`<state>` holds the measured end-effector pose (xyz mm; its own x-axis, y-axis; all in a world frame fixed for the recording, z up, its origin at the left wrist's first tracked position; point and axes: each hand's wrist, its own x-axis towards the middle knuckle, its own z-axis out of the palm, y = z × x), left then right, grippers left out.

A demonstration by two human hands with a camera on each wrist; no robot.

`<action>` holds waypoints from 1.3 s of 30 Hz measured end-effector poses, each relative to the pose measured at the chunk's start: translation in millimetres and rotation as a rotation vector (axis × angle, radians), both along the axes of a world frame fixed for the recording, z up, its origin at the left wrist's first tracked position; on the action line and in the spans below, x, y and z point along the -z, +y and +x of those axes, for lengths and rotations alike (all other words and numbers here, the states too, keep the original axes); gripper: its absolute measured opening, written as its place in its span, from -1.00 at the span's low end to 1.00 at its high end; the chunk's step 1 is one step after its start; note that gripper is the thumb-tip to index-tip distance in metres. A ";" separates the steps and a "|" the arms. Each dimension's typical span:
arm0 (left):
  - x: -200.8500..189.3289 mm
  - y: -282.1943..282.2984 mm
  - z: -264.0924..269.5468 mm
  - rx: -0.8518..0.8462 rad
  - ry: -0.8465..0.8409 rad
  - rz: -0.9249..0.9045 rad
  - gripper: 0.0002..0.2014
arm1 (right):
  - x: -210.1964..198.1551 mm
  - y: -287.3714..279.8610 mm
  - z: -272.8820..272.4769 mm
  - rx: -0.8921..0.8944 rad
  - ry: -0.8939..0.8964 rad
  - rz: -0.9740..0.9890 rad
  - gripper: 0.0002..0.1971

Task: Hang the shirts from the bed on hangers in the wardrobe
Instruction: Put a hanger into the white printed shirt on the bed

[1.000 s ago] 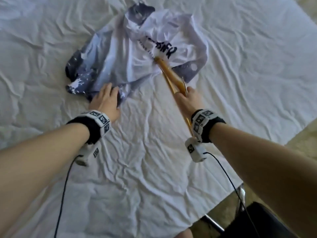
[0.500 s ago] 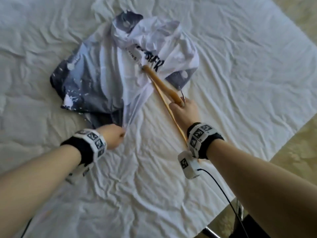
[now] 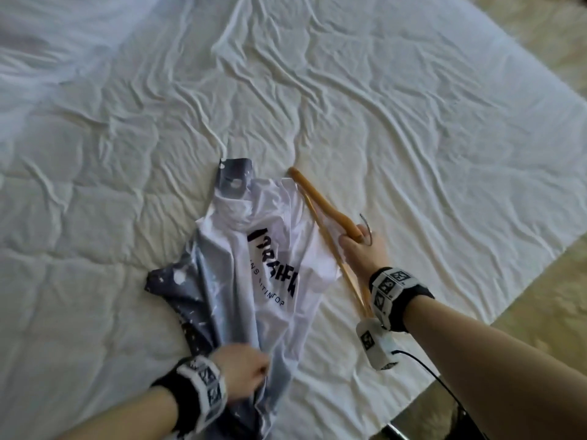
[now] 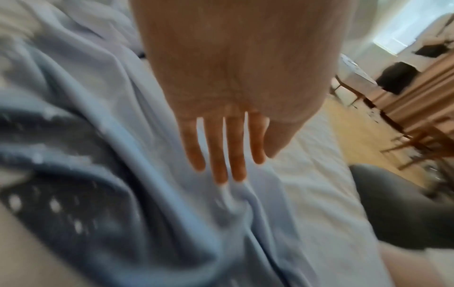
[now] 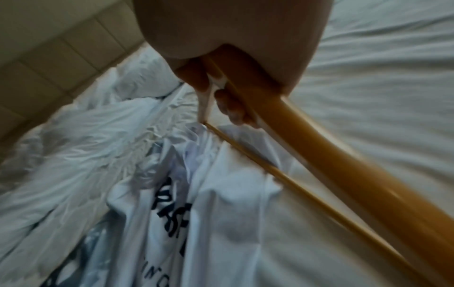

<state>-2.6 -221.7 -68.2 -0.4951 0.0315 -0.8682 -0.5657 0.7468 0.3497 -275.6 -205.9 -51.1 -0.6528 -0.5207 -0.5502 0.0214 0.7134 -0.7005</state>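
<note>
Roughly low centre of the head view: white shirt (image 3: 270, 274) with black lettering and dark speckled parts, lying crumpled and stretched lengthwise on the wrinkled white bed sheet (image 3: 381, 106). Near end bunched at the lower edge of frame under the left hand (image 3: 241, 368). In the left wrist view, left hand (image 4: 233, 87) with fingers (image 4: 218, 155) straight and slightly spread, tips touching a bunched fold of the shirt (image 4: 123, 174); blurred, no curl round the cloth visible. Right hand (image 3: 362, 252) right of centre, clenched round the neck of a wooden hanger (image 3: 320, 201), metal hook (image 3: 367, 223) poking out just above the knuckles. Far tip of the hanger pointing up-left, just beside the shirt's upper right corner; thin lower bar running along the shirt's right edge down toward the right wrist. Cannot tell whether any part of the hanger sits inside the shirt. In the right wrist view, right hand (image 5: 221, 38) at top, fingers wrapped on the hanger (image 5: 331, 159), thin bar crossing over white cloth of the shirt (image 5: 221, 223). Pillow (image 5: 147, 77) upper left there. Marker-patterned wristband (image 3: 203, 382) on the left wrist, lower left. Beige floor (image 3: 540, 312) at right edge.
</note>
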 end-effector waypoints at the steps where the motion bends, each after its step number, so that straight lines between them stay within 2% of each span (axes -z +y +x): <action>1: 5.7 -19.7 -9.0 -0.072 0.093 -0.070 -0.78 | 3.2 2.2 1.0 0.023 -0.018 -0.014 -0.64; 2: 12.6 -43.1 -20.4 -0.109 0.218 -0.160 -0.79 | 5.7 3.9 1.7 0.029 -0.025 -0.021 -0.59; 4: 21.7 -81.2 -50.0 -0.152 0.463 -0.348 -0.74 | 10.3 4.9 -0.4 0.010 -0.017 -0.017 -0.65; 7: 28.5 -120.7 -98.0 -0.188 0.620 -0.567 -0.51 | 13.6 6.8 -6.6 -0.032 0.008 0.011 -0.86; 9: 34.1 -152.9 -132.1 -0.229 0.661 -0.668 -0.34 | 18.1 9.2 -7.5 -0.075 0.018 0.006 -0.92; 11: 42.5 -182.2 -159.0 -0.218 0.587 -0.718 -0.25 | 22.7 9.6 -3.1 -0.101 0.031 -0.022 -0.90; 12: 44.9 -193.1 -169.5 -0.194 0.492 -0.703 -0.26 | 25.9 9.7 -0.4 -0.114 0.048 -0.039 -0.90; 14: 46.1 -205.1 -179.3 -0.141 0.260 -0.655 -0.42 | 30.1 10.6 4.3 -0.173 0.086 -0.036 -0.93; 16: 44.7 -204.4 -176.2 -0.141 0.108 -0.579 -0.70 | 28.7 11.7 7.8 -0.232 0.091 -0.022 -0.85; 18: 40.9 -194.9 -168.1 -0.152 0.077 -0.530 -0.81 | 24.0 12.2 7.4 -0.246 0.070 -0.007 -0.90; 22: 16.4 -169.3 -141.3 -0.244 0.117 -0.438 -0.81 | 11.9 17.7 4.0 -0.190 0.036 -0.028 -0.84; 25: -23.2 -157.2 -116.5 -0.331 0.203 -0.341 -0.97 | -8.3 16.9 14.3 -0.193 0.060 -0.067 -0.86; 28: -84.8 -145.6 -99.5 -0.499 0.348 -0.234 -0.92 | -48.5 3.8 30.7 -0.229 0.041 -0.092 -0.74; 30: -131.6 -138.5 -89.5 -0.639 0.490 -0.188 -0.88 | -80.9 -7.3 44.1 -0.249 -0.024 -0.134 -0.74; 33: -204.6 -129.5 -69.8 -0.806 0.670 -0.092 -0.94 | -127.3 -16.0 70.3 -0.290 -0.070 -0.228 -0.71; 36: -277.7 -115.4 -43.9 -0.863 0.826 -0.033 -0.92 | -172.1 -14.5 100.5 -0.353 -0.080 -0.285 -0.67; 39: -340.4 -100.5 -13.5 -0.915 0.979 0.009 -0.97 | -206.6 -5.2 132.6 -0.419 -0.071 -0.283 -0.73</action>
<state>-16.1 -322.3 272.2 -0.7547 -0.6392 -0.1479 -0.3732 0.2329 0.8981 -142.9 -211.1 155.5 -0.3221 -0.8647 -0.3854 -0.1716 0.4537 -0.8745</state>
